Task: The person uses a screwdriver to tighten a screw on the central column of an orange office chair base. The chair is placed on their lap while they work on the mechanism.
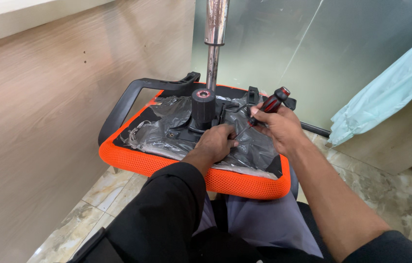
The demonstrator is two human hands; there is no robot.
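Marble-patterned floor tiles (391,195) run under me and a pale wood-grain panel (45,122) closes off my left side, so I work with the upturned orange mesh chair seat (235,182) propped across my knees, where its underside faces me. Nearest, my left hand (217,142) lies curled on the clear plastic wrap (167,131) that covers the black underside, fingertips pressed down beside the screwdriver tip, seemingly to steady the seat and guide the point; whether it pinches anything I cannot tell. Just beyond it, my right hand (276,127) is wrapped closed around the red-and-black handled screwdriver (267,109), held slanting so the thin shaft runs down and left toward the black metal mounting plate (191,129). Behind the plate stands the black cylindrical socket (203,104), with the shiny chrome gas-lift column (214,44) rising out of it. A curved black plastic armrest loop (128,100) hangs off the seat's left edge. Farthest back are a frosted glass wall (337,48) and a pale green plastic sheet (391,92) draped at the right
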